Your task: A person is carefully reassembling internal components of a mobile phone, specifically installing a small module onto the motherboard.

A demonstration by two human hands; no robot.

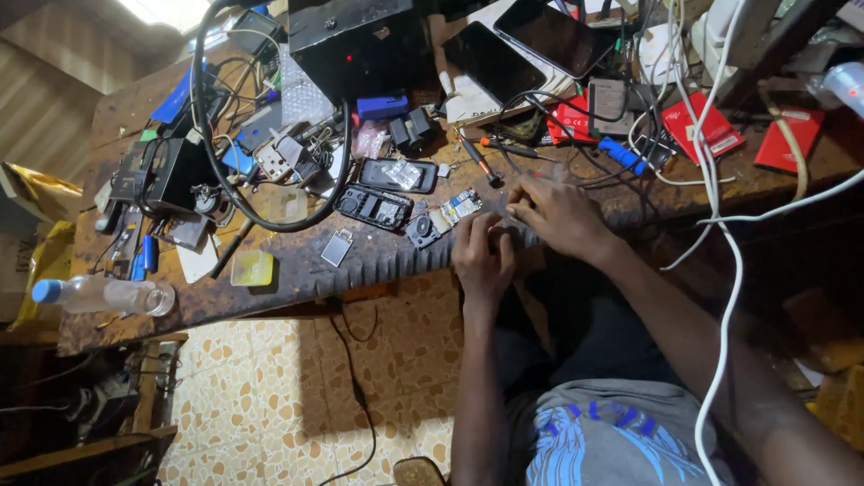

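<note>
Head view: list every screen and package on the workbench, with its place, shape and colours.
Two smartphones: top centre, side by side, dark rectangular screens, unlit.
Red flat packages: right of centre among white cables, rectangular, with white labels.
Another red package: far right edge of the bench, flat, red.
Blue box: below the black case, small, rectangular.
Clear plastic bottle: left edge, lying down, blue cap.

Worked with both hands, left hand (482, 255) and right hand (558, 216), close together just right of the small circuit board (455, 209) at the counter (297, 270) edge.
</note>
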